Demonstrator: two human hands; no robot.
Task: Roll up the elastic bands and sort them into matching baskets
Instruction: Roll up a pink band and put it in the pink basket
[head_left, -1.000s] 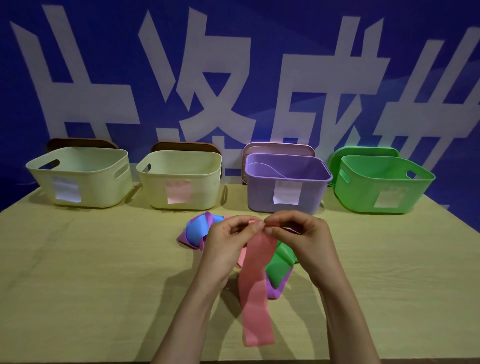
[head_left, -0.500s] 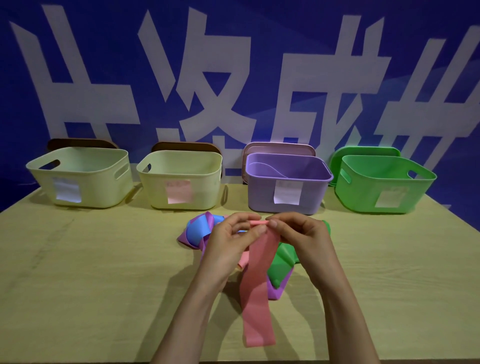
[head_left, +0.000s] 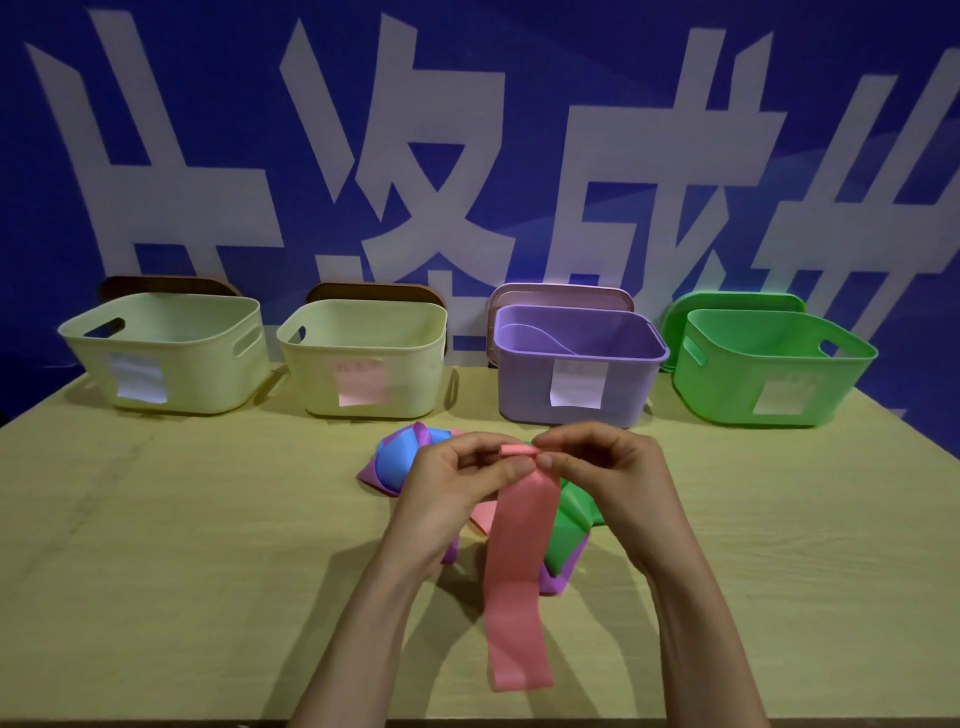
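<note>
Hands above the bench — left hand and right hand both pinching the pink band's rolled top end, tail hanging down — four baskets behind.

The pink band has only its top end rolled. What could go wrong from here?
1. The roll is tiny, pinched only by the left hand and right hand; the pink band may slip and unroll.
2. Its long tail runs over the green band and purple band and could drag them.
3. The white-labelled cream basket resembles the pink-labelled cream basket; a mix-up is possible.
</note>
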